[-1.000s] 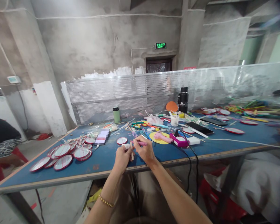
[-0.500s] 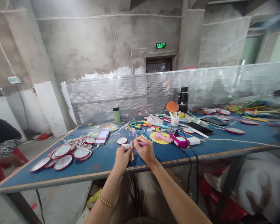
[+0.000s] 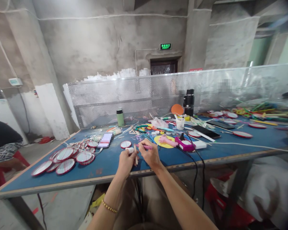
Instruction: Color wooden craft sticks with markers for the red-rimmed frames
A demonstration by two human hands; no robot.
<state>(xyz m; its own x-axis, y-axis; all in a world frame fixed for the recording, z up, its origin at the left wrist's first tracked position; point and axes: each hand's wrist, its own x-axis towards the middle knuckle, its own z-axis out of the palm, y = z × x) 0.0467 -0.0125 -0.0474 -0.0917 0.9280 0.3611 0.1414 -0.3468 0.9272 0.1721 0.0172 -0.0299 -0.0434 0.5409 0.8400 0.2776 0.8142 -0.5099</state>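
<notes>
I see both hands over the near edge of the blue worktop point(image 3: 103, 166). Left hand point(image 3: 125, 163) is closed on a small white piece point(image 3: 129, 149) and a pale stick point(image 3: 135, 156). Right hand point(image 3: 150, 154) pinches a pink pen-like tool point(image 3: 144, 146), tip pointing at the white piece, just right of the left hand. Pink glue gun point(image 3: 185, 145) sits right of the right hand.

The matt blue bench point(image 3: 105, 164) has a pale wood-coloured edge. Behind it stands a perforated, dull silver metal screen point(image 3: 144, 92). The round red-rimmed discs point(image 3: 64, 159) at the left look glossy. The rough grey concrete wall point(image 3: 98, 41) is bare and unpainted.
</notes>
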